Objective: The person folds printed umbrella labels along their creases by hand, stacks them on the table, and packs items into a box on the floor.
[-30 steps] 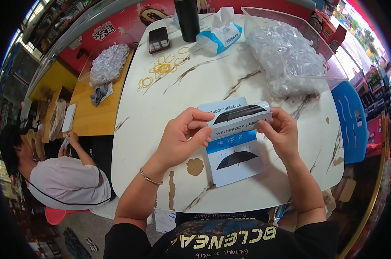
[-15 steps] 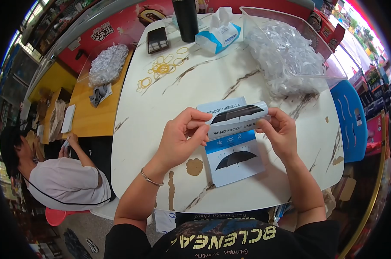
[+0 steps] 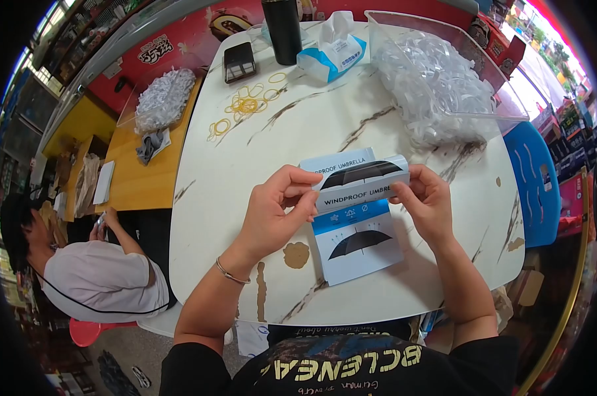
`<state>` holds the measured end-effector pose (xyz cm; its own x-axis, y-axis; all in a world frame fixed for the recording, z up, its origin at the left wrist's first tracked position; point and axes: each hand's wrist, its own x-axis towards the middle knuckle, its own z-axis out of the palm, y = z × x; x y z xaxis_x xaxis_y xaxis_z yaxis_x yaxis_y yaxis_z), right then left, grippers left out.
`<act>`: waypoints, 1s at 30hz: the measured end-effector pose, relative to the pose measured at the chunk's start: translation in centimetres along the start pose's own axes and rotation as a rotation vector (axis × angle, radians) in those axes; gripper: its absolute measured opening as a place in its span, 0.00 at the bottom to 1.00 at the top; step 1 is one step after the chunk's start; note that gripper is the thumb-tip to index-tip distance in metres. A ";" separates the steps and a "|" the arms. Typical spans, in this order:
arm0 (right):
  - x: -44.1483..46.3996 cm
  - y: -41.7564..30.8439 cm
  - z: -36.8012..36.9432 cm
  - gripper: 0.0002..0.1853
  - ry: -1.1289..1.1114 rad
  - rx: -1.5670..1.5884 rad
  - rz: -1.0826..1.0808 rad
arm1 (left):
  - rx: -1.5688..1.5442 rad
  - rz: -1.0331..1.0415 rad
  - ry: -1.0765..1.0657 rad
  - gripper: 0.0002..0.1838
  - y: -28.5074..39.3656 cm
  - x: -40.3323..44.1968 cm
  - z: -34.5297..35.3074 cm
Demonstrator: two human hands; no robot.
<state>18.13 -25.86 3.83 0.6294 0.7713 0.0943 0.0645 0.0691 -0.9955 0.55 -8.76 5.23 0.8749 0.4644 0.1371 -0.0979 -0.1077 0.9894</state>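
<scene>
Curled sheet (image 3: 354,196) wording partly behind right hand (image 3: 432,208).

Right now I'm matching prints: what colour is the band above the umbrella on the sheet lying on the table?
Blue band, with white icons; clearest in the head view.

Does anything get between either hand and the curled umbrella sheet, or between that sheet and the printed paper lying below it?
Nothing visible does. The left hand and right hand are at opposite ends of the curled sheet; the printed paper lies directly below, partly hidden by it.
</scene>
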 end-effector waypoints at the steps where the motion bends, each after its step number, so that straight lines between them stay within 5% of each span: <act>1: 0.0 0.0 0.0 0.07 0.000 0.000 0.001 | -0.001 0.003 0.000 0.11 0.0 0.0 0.0; 17: 0.2 0.3 -0.3 0.07 0.055 -0.056 -0.042 | 0.058 0.084 0.035 0.09 -0.1 -0.1 0.4; 23: 0.4 0.7 0.2 0.03 0.185 -0.226 -0.246 | 0.214 0.230 0.042 0.10 -0.6 -0.6 0.8; 29: -0.2 0.8 1.6 0.20 0.136 -0.236 -0.125 | 0.337 0.335 0.012 0.10 -1.1 -1.5 2.8; 30: -0.3 0.5 1.9 0.34 0.138 -0.257 -0.084 | 0.348 0.343 0.014 0.10 -1.1 -1.6 3.0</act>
<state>16.47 -24.85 3.28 0.7118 0.6751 0.1941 0.3035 -0.0464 -0.9517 0.66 -12.08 3.81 0.8132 0.3622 0.4555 -0.2134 -0.5427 0.8124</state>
